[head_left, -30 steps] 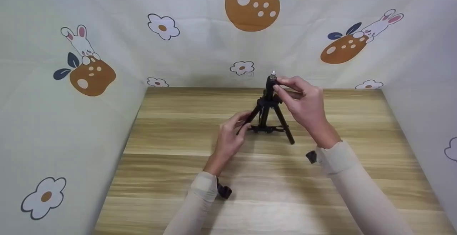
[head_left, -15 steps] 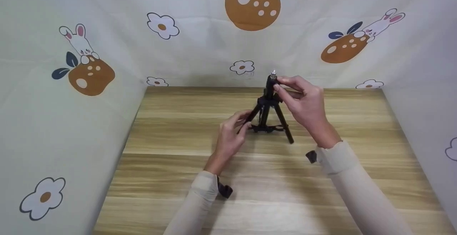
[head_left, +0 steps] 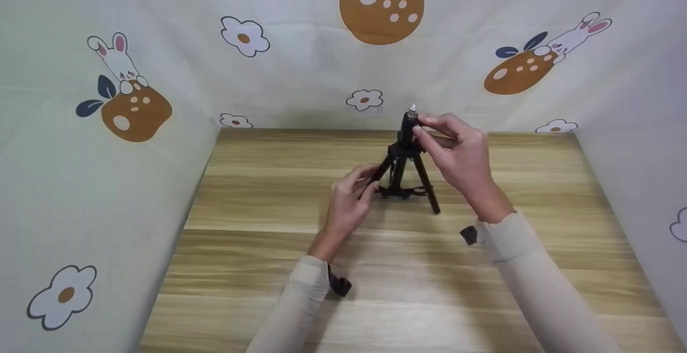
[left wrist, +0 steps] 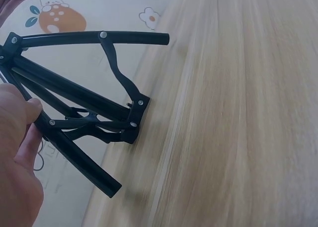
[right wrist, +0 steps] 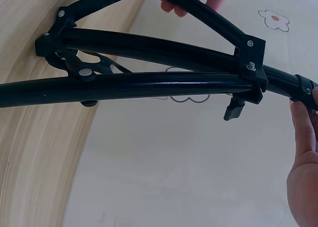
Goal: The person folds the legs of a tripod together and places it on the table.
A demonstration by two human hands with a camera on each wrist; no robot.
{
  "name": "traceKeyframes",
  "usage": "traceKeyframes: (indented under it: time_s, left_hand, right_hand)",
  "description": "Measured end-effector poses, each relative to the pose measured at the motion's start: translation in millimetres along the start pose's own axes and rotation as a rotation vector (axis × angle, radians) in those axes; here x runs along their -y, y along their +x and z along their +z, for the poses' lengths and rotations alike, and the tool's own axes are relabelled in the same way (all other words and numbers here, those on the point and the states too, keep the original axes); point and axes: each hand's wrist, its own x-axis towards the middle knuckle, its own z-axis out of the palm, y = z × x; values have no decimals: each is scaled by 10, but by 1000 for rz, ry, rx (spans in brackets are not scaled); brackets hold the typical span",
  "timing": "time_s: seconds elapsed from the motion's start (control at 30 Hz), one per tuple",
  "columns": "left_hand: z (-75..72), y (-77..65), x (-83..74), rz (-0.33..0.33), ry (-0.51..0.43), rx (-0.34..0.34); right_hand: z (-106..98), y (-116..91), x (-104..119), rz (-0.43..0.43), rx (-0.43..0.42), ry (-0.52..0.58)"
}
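A small black tripod (head_left: 398, 169) with its legs spread stands toward the back of the wooden table, a silver screw stud (head_left: 413, 110) at its top. The left hand (head_left: 348, 203) pinches the tripod's left leg between thumb and fingers; in the left wrist view that thumb (left wrist: 33, 109) lies against the leg near a brace joint. Higher up, the right hand (head_left: 461, 152) pinches the upper part of the centre column just below the stud. The right wrist view shows fingers (right wrist: 303, 132) at the column's collar, with a small knob (right wrist: 234, 109) below the leg hub.
Pale fabric walls (head_left: 300, 74) printed with rabbits, oranges and flowers enclose the wooden table (head_left: 257, 267) at the back and both sides. Black wrist mounts (head_left: 339, 284) show at both sleeves.
Both hands keep their hold on the tripod and barely move. The head view has shifted very slightly.
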Motion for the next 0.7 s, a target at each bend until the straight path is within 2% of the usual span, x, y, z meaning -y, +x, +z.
traceKeyframes:
  time_s: [0.7]
  left_hand:
    - [46, 35, -13, -11, -37, -24]
  right_hand:
    - [-12, 12, -12, -16, -4, -5]
